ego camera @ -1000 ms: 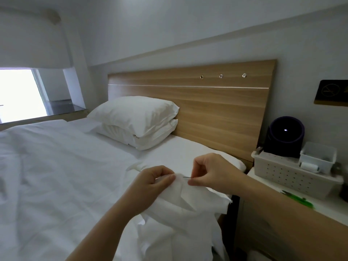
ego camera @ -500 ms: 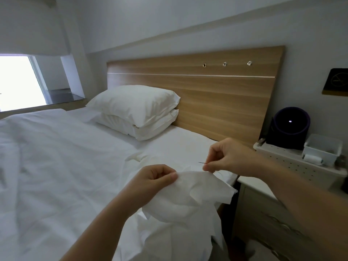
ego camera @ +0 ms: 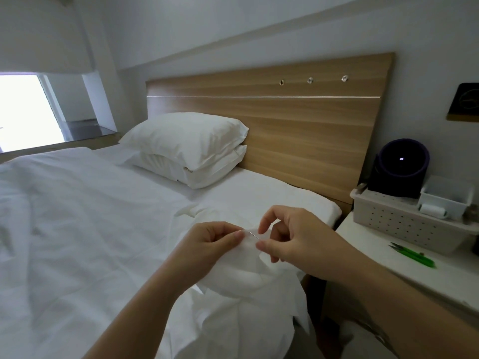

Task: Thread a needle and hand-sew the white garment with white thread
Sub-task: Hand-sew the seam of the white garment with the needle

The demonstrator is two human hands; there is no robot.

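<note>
Stitching is under way; left hand [ego camera: 215, 242] pinches a fold of the white garment [ego camera: 246, 277] over the bed [ego camera: 103, 216] edge, needle [ego camera: 254, 235] lodged in it; right hand [ego camera: 293, 237] parts thumb and forefinger about the needle, contact unclear; next, probably, a firm pinch to draw it through.

The garment [ego camera: 246, 270] is showing plain white, the snips [ego camera: 412, 257] bright green, the headboard [ego camera: 298, 141] streaked tan wood grain.

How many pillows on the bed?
2: upper pillow lies stacked on lower pillow, both at the headboard. Any others under the covers would be hidden.
</note>
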